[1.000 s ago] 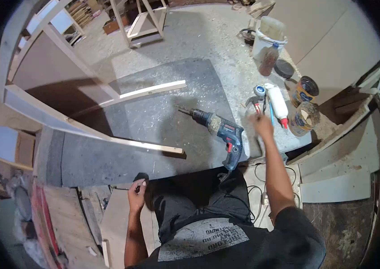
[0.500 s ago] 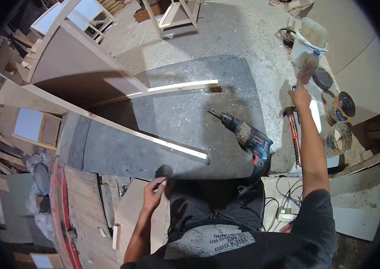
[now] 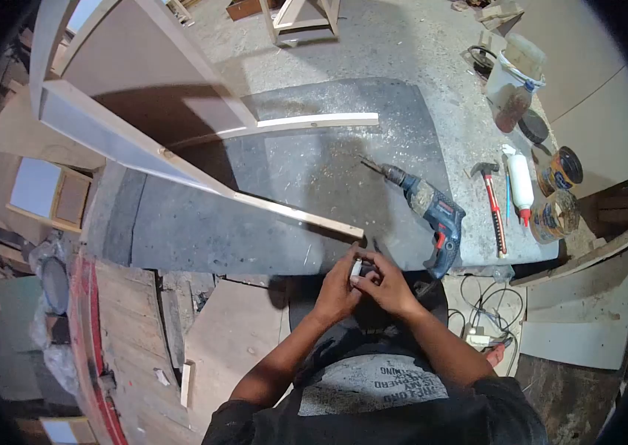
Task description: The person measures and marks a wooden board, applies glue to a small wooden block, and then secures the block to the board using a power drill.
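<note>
White small item half hidden, both hands' fingers closed around it

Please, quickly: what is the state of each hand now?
Left hand: closed on a small white object.
Right hand: fingers on the same object; grip cannot be told.

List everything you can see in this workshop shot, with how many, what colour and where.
small object: one, white, held between both hands
power drill: one, blue and black, on the dark mat right of centre
hammer: one, red handle, right of the drill
glue bottle: one, white with red tip, beside the hammer
tins: two, printed labels, far right
bucket: one, white, upper right
wooden frame: one, pale, across the mat
mat: one, dark grey, centre
left hand: one, at the mat's near edge
right hand: one, touching the left
</note>
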Available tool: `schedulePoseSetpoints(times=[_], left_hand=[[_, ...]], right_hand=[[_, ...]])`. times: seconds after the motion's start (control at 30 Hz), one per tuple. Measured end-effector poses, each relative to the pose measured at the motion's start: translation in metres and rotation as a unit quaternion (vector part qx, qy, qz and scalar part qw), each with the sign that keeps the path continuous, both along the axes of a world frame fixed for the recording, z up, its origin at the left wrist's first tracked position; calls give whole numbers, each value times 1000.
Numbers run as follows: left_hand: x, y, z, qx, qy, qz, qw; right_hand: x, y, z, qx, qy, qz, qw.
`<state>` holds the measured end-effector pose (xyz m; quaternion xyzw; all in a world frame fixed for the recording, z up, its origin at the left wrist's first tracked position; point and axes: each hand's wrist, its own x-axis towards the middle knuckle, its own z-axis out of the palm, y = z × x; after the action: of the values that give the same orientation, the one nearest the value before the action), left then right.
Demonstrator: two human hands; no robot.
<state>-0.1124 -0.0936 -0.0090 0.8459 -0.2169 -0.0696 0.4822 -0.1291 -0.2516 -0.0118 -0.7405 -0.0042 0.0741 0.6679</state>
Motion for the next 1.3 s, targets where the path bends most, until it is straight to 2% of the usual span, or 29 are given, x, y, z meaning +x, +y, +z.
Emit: schedulePoseSetpoints(times=[0.03, 0.07, 0.1, 0.17, 0.23, 0.3, 0.37, 0.4, 0.47, 0.5, 0.57, 0.67, 0.93, 1.3], left_hand=[[-8, 9, -5, 8, 37, 7, 999], [-17, 15, -8, 61, -8, 9, 998], [-26, 20, -4, 60, 3, 9, 998], [-32, 27, 6, 168, 11, -21, 985], [-29, 34, 0, 138, -12, -19, 990], [-9, 43, 0, 225, -27, -31, 974], [24, 52, 16, 283, -3, 8, 959], [44, 62, 1, 257, -66, 38, 963], [83, 68, 2, 281, -177, 32, 943], [99, 69, 1, 281, -178, 31, 943], [121, 70, -2, 309, -266, 30, 912], [134, 70, -10, 327, -301, 36, 895], [148, 76, -15, 337, -308, 44, 889], [151, 75, -13, 332, -310, 40, 890]], right_hand=[[-3, 4, -17, 55, 20, 23, 998], [-11, 6, -27, 109, 43, 45, 992], [-11, 4, -24, 86, 87, 74, 990], [-7, -1, -12, 77, 154, 135, 976], [-4, 0, -32, 126, 219, 151, 956], [0, -1, -34, 196, 234, 103, 947], [14, -8, -48, 287, 251, -20, 924], [21, -11, -52, 312, 241, -48, 918], [37, -9, -57, 278, 227, -73, 931], [45, -7, -61, 243, 211, -98, 942], [60, -5, -72, 224, 207, -109, 946], [70, 2, -73, 202, 195, -138, 950], [76, 9, -67, 130, 206, -137, 960], [79, 7, -68, 115, 205, -118, 965]])
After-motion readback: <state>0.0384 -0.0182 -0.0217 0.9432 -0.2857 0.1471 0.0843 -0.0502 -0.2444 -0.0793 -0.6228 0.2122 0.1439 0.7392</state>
